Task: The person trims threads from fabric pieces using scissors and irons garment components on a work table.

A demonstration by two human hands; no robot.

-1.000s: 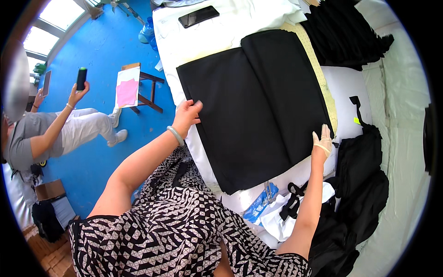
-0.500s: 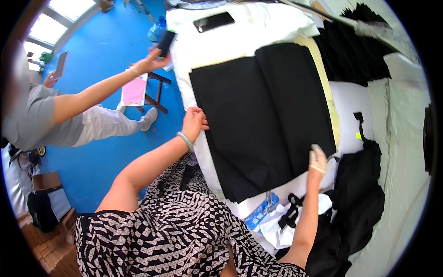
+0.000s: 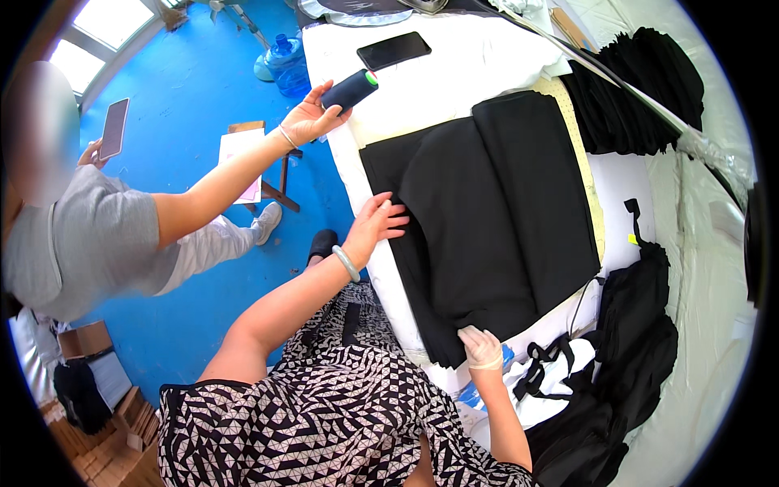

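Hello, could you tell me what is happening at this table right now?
A person in a patterned dress is handling a piece of black cloth spread on a white table. The left hand lies flat on the cloth's left edge, and the right hand presses its near corner. Beside them, another person's hand holds a dark spool of thread over the table's corner. A phone lies further up, and more black cloth is piled to the right.

Left hand (image 3: 380, 221) has slid from the black cloth (image 3: 487, 219) edge onto it; right hand (image 3: 480, 347) has moved to its near corner. A co-worker's hand (image 3: 307, 120) now holds a dark spool (image 3: 350, 89) at the worktop (image 3: 471, 65).
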